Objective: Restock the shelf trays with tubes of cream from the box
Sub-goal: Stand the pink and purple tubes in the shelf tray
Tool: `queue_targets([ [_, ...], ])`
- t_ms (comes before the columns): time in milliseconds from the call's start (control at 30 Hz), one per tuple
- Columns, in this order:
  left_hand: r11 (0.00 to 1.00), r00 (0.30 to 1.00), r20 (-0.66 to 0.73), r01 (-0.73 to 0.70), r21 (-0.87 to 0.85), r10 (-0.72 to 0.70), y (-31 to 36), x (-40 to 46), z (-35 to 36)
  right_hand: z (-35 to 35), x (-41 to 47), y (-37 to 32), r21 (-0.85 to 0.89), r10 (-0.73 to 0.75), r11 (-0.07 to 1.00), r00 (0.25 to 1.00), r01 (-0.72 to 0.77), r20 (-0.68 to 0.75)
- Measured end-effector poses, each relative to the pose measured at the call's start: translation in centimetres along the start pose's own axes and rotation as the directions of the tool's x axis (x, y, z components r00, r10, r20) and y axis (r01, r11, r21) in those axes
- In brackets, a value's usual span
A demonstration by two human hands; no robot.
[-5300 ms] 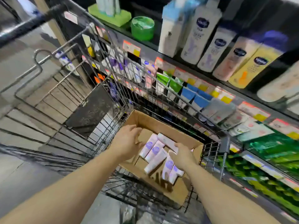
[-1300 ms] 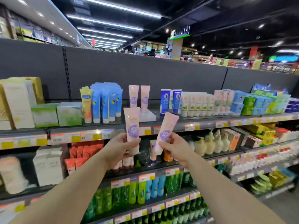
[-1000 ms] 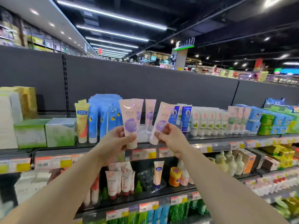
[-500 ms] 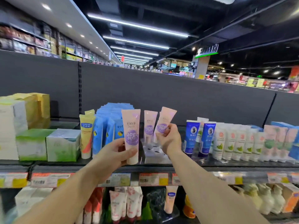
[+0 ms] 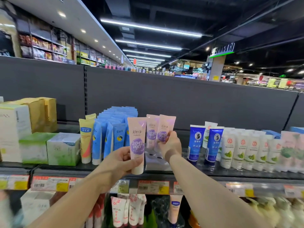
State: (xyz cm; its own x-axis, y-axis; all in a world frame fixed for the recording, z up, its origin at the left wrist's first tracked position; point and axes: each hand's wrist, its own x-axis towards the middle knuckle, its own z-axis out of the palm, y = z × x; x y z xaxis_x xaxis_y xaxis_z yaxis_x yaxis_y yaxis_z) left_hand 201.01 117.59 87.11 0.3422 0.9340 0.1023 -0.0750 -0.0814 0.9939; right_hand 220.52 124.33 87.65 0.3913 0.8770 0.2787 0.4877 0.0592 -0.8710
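Right hand (image 5: 170, 145) grips 1 upright tube (image 5: 164, 127) nearest the tray (image 5: 156, 162); left hand (image 5: 120, 160) grips another tube (image 5: 137, 142), cap down

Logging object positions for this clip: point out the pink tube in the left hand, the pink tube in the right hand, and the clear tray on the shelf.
Left hand's pink tube (image 5: 137, 142): head view, on its purple label.
Right hand's pink tube (image 5: 165, 127): head view, on its upper body.
Clear tray (image 5: 155, 163): head view, on its bare front part.

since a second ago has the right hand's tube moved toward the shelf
Yes. The right hand has carried its pink tube in beside the pink tube standing on the shelf, over the clear tray.
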Motion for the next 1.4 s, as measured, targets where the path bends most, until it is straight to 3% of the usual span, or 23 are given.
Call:
queue_targets([
  [267,0.998,0.998,-0.033,0.055,-0.041,-0.057,-0.4,0.5,0.3,0.0,1.0,0.0,-0.117,0.082,0.990,0.996,-0.078,0.032],
  [367,0.998,0.998,-0.030,0.059,0.009,-0.058,-0.2,0.7,0.7,-0.2,1.1,0.2,0.020,0.118,0.993,0.991,-0.119,0.060],
  [500,0.995,0.998,-0.062,-0.004,0.099,0.010,0.3,1.1,1.8,-2.1,-1.6,-0.5,0.071,-0.021,0.997,1.000,0.021,0.006],
  [567,0.992,0.995,-0.089,-0.039,0.120,0.050,0.5,1.5,2.6,-3.1,-3.6,-1.6,0.249,-0.065,0.968,0.981,0.019,0.181],
  [667,0.984,0.988,-0.122,-0.078,0.161,0.098,0.5,2.2,3.6,-3.3,-5.3,-2.5,0.166,-0.105,0.986,0.891,0.034,0.442],
  [733,0.973,0.982,-0.133,-0.107,0.206,0.136,0.3,2.6,3.9,-3.2,-5.0,-2.6,0.118,-0.118,0.990,0.908,0.077,0.401],
  [867,0.944,0.976,-0.173,-0.068,0.323,0.130,-0.3,2.7,3.6,-2.7,-3.1,-2.2,0.101,-0.114,0.990,0.985,0.101,0.127],
  [933,0.920,0.978,-0.180,-0.030,0.391,0.109,-0.6,2.6,3.3,-1.9,-2.4,-1.7,0.025,-0.097,0.995,0.994,0.096,0.056],
  [1300,0.871,0.984,-0.145,-0.015,0.490,0.099,-1.7,3.2,2.2,1.1,-1.9,-1.2,-0.320,-0.024,0.946,0.997,0.045,0.069],
  [1400,0.865,0.985,-0.143,-0.010,0.502,0.095,-1.7,3.3,2.3,1.1,-2.0,-1.5,-0.285,-0.022,0.958,0.997,0.042,0.072],
])
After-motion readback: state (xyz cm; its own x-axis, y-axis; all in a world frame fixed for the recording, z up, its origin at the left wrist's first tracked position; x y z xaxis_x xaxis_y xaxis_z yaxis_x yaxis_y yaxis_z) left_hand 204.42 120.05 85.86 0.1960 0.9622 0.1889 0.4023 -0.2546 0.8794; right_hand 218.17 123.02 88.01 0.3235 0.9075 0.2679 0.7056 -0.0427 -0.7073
